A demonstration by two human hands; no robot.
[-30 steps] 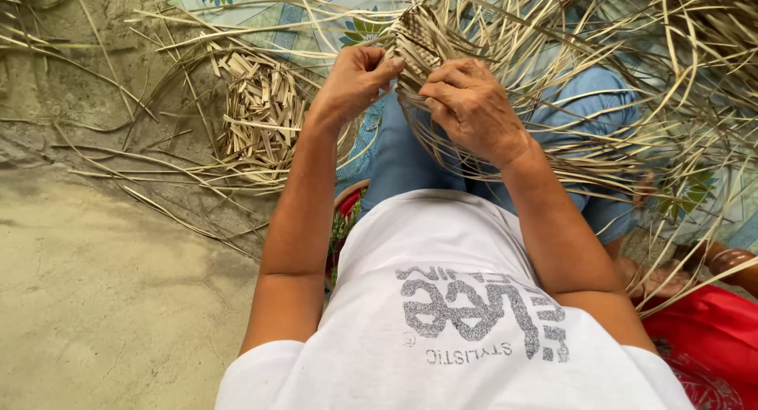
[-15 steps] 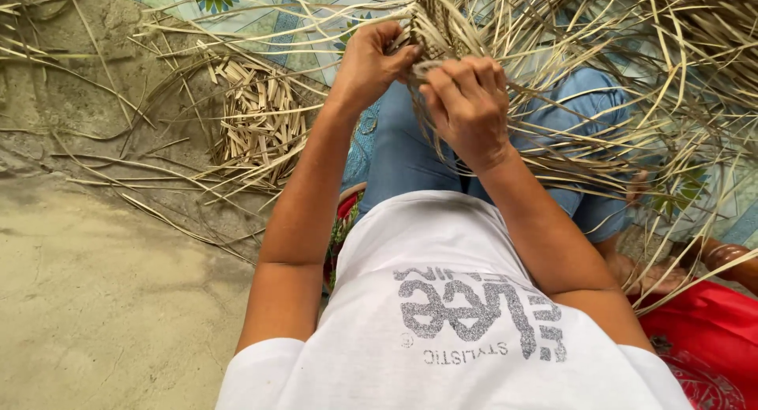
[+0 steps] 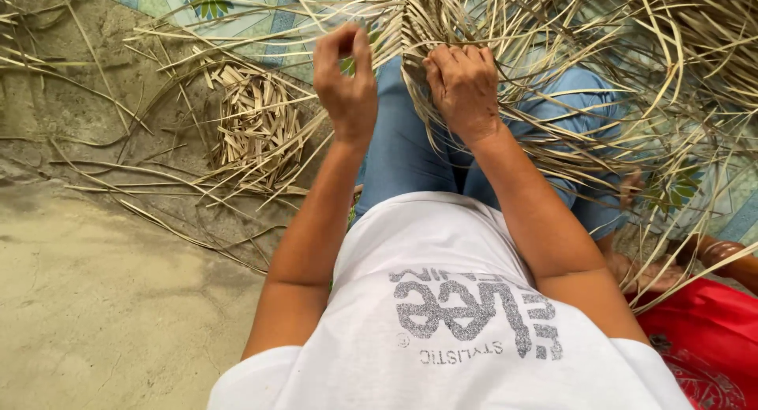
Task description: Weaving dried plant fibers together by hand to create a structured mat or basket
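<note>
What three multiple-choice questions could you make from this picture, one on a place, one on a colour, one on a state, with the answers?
1. Where does the pile of cut strips lie?
A. on the lap
B. on the ground by the left arm
C. on the red cloth

2. What colour is the shirt?
A. white
B. green
C. black

3. What is the right hand doing?
A. hanging free
B. resting on the ground
C. gripping the weave

Answers: B, the pile sits on bare ground left of the left hand; A, the shirt is white with grey print; C, its fingers curl into the strands.
</note>
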